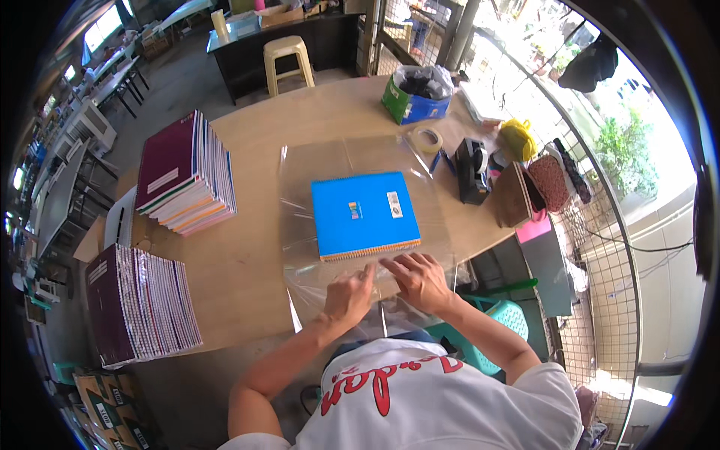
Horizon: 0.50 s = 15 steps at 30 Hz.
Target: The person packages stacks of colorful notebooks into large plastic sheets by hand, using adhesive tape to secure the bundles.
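A stack of blue spiral-bound notebooks [367,214] lies flat on a clear plastic sheet [296,169] spread over the table. The sheet reaches past the notebooks on every side and hangs over the near table edge. My left hand [349,295] is closed just below the stack's near edge, its fingers pinching the sheet. Beside it, my right hand [420,283] bends its fingers over the sheet's near part and grips it, the fingertips close to the left hand. Neither hand touches the notebooks.
Maroon notebooks stand in a tall stack [169,169] and a plastic-wrapped bundle [142,304] at left. At right are a tape roll [427,139], a black tape dispenser [473,171], a brown box [517,196] and a green-blue bag [415,105]. A teal stool [506,322] stands below.
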### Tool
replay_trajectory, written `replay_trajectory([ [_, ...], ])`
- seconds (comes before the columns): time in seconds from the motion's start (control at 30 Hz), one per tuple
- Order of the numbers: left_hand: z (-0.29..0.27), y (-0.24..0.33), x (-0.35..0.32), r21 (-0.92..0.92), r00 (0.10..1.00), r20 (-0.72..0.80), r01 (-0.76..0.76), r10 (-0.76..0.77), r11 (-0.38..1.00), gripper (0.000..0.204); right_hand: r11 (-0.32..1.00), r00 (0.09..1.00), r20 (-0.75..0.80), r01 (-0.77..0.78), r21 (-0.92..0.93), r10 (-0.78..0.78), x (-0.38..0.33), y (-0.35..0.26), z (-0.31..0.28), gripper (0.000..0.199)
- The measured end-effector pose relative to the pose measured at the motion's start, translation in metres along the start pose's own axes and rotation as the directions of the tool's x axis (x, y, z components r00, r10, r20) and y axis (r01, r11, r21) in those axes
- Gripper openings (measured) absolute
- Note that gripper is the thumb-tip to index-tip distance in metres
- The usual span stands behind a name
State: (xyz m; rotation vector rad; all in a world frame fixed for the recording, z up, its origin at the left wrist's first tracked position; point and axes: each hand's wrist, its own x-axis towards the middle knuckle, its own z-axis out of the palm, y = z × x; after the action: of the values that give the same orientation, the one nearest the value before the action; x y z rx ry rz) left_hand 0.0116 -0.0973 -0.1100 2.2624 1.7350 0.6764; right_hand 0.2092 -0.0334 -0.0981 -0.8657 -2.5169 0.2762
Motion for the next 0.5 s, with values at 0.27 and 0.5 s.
replay_trajectory([
  [0.27, -0.072, -0.104, 0.035, -0.072, 0.914, 0.363, 0.223, -0.182, 0.972, 0.023, 0.933, 0.93, 0.086, -0.349, -0.091, 0.356, -0.027, 0.157, -0.088, 0.011],
  [0.5, -0.072, -0.241, 0.108, 0.417, 0.896, -0.258, 0.442, -0.362, 0.794, 0.022, 0.73, 0.689, 0.588, -0.644, 0.228, 0.424, 0.11, 0.287, -0.036, 0.011],
])
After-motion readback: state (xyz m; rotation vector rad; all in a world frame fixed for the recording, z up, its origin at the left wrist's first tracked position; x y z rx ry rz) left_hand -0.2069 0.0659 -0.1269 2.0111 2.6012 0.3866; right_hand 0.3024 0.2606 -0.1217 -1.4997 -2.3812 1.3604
